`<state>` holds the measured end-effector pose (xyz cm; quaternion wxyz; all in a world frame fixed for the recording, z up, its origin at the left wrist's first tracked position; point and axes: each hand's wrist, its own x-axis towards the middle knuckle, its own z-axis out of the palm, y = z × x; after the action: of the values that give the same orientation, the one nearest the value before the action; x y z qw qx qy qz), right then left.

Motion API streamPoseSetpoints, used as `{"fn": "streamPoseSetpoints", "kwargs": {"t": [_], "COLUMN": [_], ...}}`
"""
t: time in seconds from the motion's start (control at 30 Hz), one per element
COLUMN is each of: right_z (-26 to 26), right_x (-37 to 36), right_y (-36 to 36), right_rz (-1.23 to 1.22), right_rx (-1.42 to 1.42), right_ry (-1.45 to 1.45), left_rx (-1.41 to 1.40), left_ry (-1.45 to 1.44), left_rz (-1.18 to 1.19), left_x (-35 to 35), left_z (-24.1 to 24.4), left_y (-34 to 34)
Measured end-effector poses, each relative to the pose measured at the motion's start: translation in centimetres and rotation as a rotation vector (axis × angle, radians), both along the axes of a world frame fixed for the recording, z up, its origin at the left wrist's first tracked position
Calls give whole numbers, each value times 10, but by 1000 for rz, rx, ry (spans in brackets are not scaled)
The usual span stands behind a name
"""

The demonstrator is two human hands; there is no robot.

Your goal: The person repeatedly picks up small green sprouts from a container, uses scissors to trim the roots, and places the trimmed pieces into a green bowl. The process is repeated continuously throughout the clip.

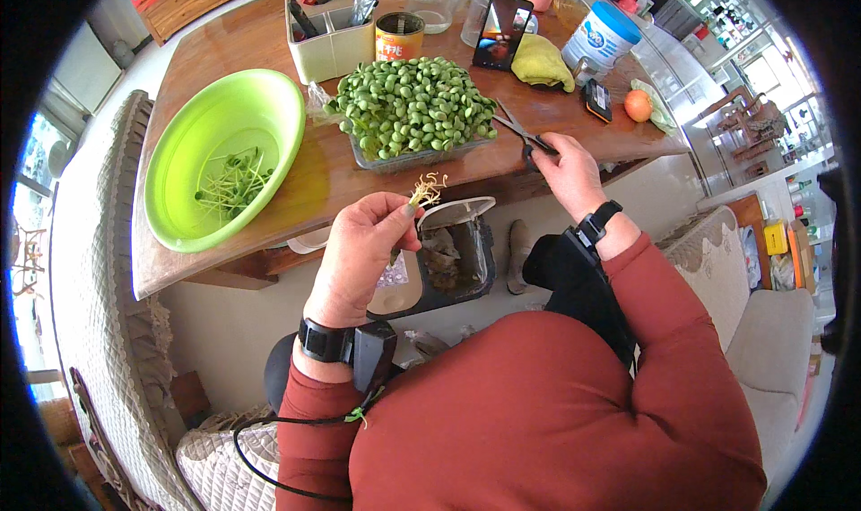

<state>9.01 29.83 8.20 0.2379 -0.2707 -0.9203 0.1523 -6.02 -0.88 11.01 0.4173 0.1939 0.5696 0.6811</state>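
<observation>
Between the thumb and fingers of my left hand (pixel 366 245) is a small bunch of sprouts (pixel 426 191), its pale roots pointing up and away from me. It is held in front of the table edge, above an open trash bin (pixel 464 262). My right hand (pixel 570 174) grips a pair of scissors (pixel 516 126) by the dark handles, blades apart and pointing toward a clear plastic tray (pixel 397 164). Dense green sprouts (pixel 417 104) fill that tray. To the left, a lime-green plastic basin (pixel 286 117) holds some cut sprouts (pixel 235 184).
Behind the tray stand a cream organizer box (pixel 336 53), an orange-labelled can (pixel 399 36) and an upright smartphone (pixel 501 32). A yellow cloth (pixel 541 63), a white-and-blue canister (pixel 601 36), a small black device (pixel 597 100) and a round orange fruit (pixel 638 105) are on the wooden table (pixel 316 195) at right.
</observation>
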Motion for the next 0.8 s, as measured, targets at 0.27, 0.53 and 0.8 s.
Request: {"fn": "streamPoseSetpoints", "kwargs": {"t": [0.27,0.53,0.8], "right_z": [5,15,24], "right_x": [-7,-5,2], "right_y": [6,12,4], "right_rz": [-2,-31,-22], "right_rx": [95,128,187], "right_ry": [-257,-445,-614], "left_rx": [-8,13,31], "left_ry": [-12,-57,-57], "left_rz": [-12,-26,-27], "left_x": [1,4,5], "left_z": [-2,-5,-11], "left_y": [3,8,10]}}
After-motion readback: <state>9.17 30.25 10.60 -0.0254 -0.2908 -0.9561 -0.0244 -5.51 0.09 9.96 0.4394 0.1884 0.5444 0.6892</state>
